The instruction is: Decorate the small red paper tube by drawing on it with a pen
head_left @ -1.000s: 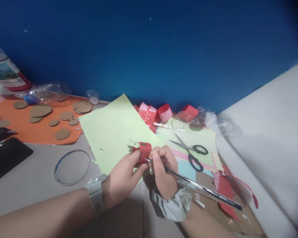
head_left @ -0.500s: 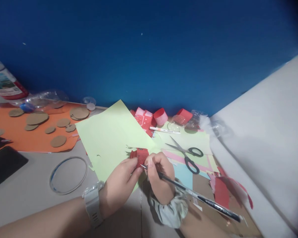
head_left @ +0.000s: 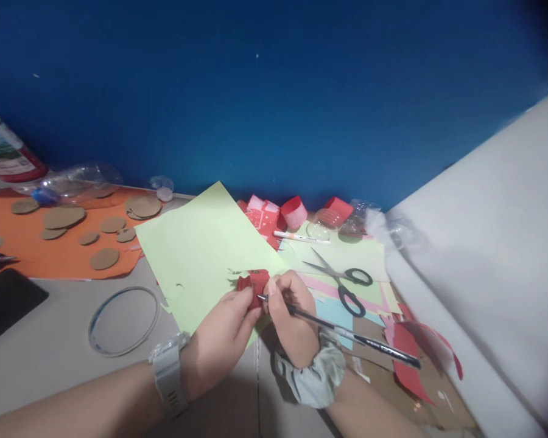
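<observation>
My left hand, with a pale watch on its wrist, pinches a small red paper piece over the light green sheet. Closed around a black pen, my right hand has the pen's tip touching the red piece. The pen's barrel sticks out to the right over the wrist, which wears a grey scrunchie.
Black-handled scissors lie on coloured papers to the right, with a white marker and red paper rings behind. Cardboard discs sit on an orange sheet at left, next to a clear ring and a dark phone. White cloth rises at right.
The red piece has turned slightly between my fingers and the pen barrel has tilted flatter. The view shifted a little down the table.
</observation>
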Demonstrator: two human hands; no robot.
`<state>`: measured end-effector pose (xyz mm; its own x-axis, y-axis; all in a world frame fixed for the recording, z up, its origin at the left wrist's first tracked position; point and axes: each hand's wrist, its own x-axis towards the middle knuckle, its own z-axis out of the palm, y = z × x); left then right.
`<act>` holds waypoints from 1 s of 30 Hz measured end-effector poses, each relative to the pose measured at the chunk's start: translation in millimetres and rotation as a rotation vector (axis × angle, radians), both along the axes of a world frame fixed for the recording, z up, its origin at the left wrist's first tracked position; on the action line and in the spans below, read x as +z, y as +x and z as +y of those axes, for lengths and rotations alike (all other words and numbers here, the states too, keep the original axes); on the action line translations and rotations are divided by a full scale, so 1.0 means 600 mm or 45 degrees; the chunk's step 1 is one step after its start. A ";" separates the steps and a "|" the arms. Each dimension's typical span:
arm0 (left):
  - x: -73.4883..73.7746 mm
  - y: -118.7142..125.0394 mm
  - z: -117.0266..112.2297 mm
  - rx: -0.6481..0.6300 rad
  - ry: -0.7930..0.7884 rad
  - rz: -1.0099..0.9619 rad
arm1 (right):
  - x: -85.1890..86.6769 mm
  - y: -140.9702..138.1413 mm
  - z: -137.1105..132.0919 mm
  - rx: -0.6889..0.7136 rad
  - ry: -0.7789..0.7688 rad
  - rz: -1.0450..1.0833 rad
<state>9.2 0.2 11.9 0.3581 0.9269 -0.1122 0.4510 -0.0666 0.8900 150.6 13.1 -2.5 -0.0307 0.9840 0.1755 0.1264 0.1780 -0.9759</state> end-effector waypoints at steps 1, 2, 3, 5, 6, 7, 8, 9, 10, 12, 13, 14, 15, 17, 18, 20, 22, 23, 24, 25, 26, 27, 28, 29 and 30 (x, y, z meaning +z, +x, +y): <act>0.000 0.000 0.000 0.000 0.000 0.001 | -0.001 0.000 0.000 0.000 -0.005 0.003; -0.001 -0.001 -0.001 0.001 0.002 0.006 | -0.001 0.000 0.000 -0.003 -0.010 0.005; -0.002 -0.001 -0.001 0.002 0.004 0.012 | -0.001 0.000 0.000 -0.010 -0.014 0.005; -0.002 -0.001 0.000 0.003 0.013 0.022 | 0.001 0.000 0.000 -0.022 -0.017 0.002; -0.003 -0.001 0.001 0.001 0.017 0.023 | 0.002 0.000 0.000 -0.020 -0.014 0.001; -0.002 -0.001 0.001 0.001 0.020 0.020 | 0.003 0.000 0.000 -0.007 -0.014 0.000; -0.002 0.000 0.002 0.000 0.021 0.014 | 0.004 0.000 0.000 0.010 -0.017 0.002; -0.002 0.000 0.003 0.000 0.020 0.004 | 0.005 0.000 0.001 0.028 -0.023 0.007; -0.001 0.000 0.003 0.000 0.019 -0.004 | 0.005 0.000 0.001 0.041 -0.031 0.013; -0.001 0.001 0.004 0.000 0.021 -0.014 | 0.004 0.001 0.001 0.033 -0.048 0.023; -0.002 0.001 0.003 0.002 0.025 -0.015 | 0.003 0.001 0.001 0.017 -0.055 0.026; -0.002 0.001 0.003 0.004 0.029 -0.011 | 0.001 0.002 0.001 0.003 -0.060 0.026; -0.003 0.001 0.003 0.006 0.032 -0.003 | 0.000 0.002 0.001 -0.005 -0.061 0.024; -0.004 0.000 0.002 0.007 0.031 0.013 | -0.002 0.003 0.001 0.019 -0.053 0.020; -0.004 -0.001 0.002 0.009 0.030 0.018 | -0.003 0.003 0.001 0.045 -0.044 0.019; -0.004 -0.002 0.002 0.008 0.032 0.005 | -0.003 0.003 0.001 0.080 -0.034 0.019; -0.003 -0.002 0.003 0.005 0.042 -0.021 | -0.002 0.002 0.001 0.058 -0.034 0.017; -0.002 -0.002 0.004 0.004 0.047 -0.026 | -0.002 0.002 0.001 0.034 -0.035 0.018; -0.002 -0.002 0.004 0.003 0.051 -0.024 | -0.001 0.002 0.001 0.016 -0.033 0.018; -0.002 -0.002 0.005 0.007 0.055 -0.018 | -0.001 0.002 0.001 0.012 -0.024 0.016; -0.001 -0.002 0.005 0.007 0.057 -0.013 | -0.001 0.002 0.001 0.020 -0.010 0.010; -0.001 -0.002 0.005 0.009 0.060 -0.013 | 0.000 0.002 0.001 0.038 0.006 0.000; -0.002 -0.002 0.004 0.008 0.060 -0.016 | 0.000 0.003 0.001 0.058 0.021 -0.011; -0.002 -0.002 0.004 0.008 0.058 -0.020 | 0.001 0.003 0.001 0.074 0.031 -0.020; -0.003 -0.002 0.004 0.008 0.053 -0.023 | 0.001 0.003 0.002 0.083 0.034 -0.024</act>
<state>8.0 2.5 10.2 0.3539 0.9329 -0.0667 0.4352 -0.1011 0.8946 152.5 14.0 -1.9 -0.0979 0.9748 0.2003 0.1318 0.2122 -0.9683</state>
